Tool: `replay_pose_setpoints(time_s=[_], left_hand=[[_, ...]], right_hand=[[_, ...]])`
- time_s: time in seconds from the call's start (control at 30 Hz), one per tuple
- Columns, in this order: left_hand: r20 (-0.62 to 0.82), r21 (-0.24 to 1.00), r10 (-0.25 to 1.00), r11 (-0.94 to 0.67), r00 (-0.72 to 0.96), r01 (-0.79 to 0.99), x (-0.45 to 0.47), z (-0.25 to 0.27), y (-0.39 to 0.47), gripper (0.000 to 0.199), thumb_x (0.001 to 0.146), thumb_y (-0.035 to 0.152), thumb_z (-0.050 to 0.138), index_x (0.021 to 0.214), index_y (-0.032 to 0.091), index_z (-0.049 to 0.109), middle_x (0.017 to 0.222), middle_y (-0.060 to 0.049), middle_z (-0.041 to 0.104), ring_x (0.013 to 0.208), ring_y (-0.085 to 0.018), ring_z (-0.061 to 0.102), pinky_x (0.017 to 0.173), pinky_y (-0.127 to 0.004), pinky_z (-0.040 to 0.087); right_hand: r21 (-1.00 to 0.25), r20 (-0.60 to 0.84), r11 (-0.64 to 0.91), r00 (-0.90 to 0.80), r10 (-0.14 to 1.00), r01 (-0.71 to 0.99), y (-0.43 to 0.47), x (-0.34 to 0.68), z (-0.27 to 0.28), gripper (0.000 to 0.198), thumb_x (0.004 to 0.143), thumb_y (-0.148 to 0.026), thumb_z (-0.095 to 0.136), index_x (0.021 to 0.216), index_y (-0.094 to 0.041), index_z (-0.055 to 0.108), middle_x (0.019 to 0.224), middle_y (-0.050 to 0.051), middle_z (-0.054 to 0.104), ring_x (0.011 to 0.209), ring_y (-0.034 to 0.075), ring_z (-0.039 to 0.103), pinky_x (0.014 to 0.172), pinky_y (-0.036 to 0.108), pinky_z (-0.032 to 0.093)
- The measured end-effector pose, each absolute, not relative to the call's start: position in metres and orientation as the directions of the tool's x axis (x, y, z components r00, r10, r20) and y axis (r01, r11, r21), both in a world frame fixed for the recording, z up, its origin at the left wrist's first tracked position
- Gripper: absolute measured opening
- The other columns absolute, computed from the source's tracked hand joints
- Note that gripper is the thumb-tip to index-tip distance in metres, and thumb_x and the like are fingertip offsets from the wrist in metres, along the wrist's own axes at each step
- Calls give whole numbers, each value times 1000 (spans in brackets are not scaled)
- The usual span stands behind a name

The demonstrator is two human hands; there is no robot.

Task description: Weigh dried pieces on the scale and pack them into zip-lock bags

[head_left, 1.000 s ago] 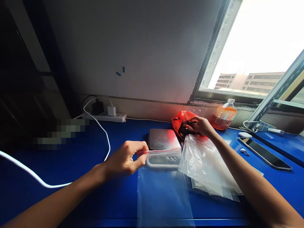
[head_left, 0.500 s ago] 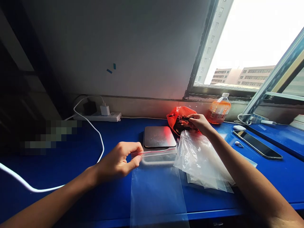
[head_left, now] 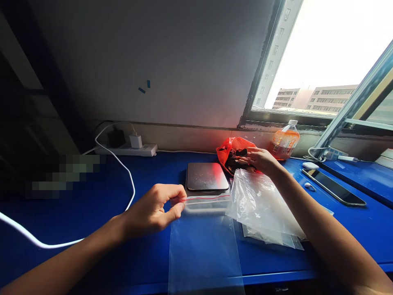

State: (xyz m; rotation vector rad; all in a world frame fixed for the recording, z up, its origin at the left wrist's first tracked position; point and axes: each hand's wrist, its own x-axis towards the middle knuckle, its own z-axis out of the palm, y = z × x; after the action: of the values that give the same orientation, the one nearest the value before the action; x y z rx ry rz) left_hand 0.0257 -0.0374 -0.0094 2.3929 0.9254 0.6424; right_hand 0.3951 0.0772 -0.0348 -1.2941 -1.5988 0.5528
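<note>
My left hand (head_left: pixel 162 207) is closed in a pinch on the top corner of a clear zip bag (head_left: pixel 204 246) with a red line along its seal. The bag hangs flat over the table's front edge. Behind its upper edge sits a digital scale (head_left: pixel 207 177) with a metal plate. My right hand (head_left: pixel 260 159) is at the mouth of a red plastic bag (head_left: pixel 225 151), which holds dark, shrivelled pieces (head_left: pixel 235 164). One dark curled piece (head_left: pixel 241 152) is at its fingertips. Part of the red bag's contents is hidden by this hand.
A stack of clear zip bags (head_left: pixel 260 205) lies under my right forearm. An orange drink bottle (head_left: pixel 285 141) stands by the window. To the right are a phone (head_left: pixel 334 186), a white earbud (head_left: pixel 310 187) and its case (head_left: pixel 310 165). A white cable (head_left: pixel 127 174) runs from the power strip (head_left: pixel 147 150).
My right hand has turned slightly at the red bag's mouth, its fingers looking more stretched, and a dark piece shows more plainly at the fingertips. My left hand keeps its pinch on the zip bag.
</note>
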Motion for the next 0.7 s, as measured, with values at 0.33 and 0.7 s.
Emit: replay_pose_setpoints(time_s=[0.33,0.7], left_hand=[[257,589,704,-657,662,470,24,-10,-37,14,82,22,47,70,18,52,65,3,53,58,-10,47,48,-18,36],[231,582,708,-650,668,488,24,-8,-38,13,84,21,47,72,18,52,66,3,53,59,-10,47,50,-18,37]], right_hand=[[-885,253,40,408,877,464,88,399,-44,24,77,-23,63,98,-12,64,74,11,71,59,19,68,53,30,55],[-792,345,68,351,870,607,84,401,-42,26,80,-36,57,81,-13,70,69,11,72,62,20,68,59,30,52]])
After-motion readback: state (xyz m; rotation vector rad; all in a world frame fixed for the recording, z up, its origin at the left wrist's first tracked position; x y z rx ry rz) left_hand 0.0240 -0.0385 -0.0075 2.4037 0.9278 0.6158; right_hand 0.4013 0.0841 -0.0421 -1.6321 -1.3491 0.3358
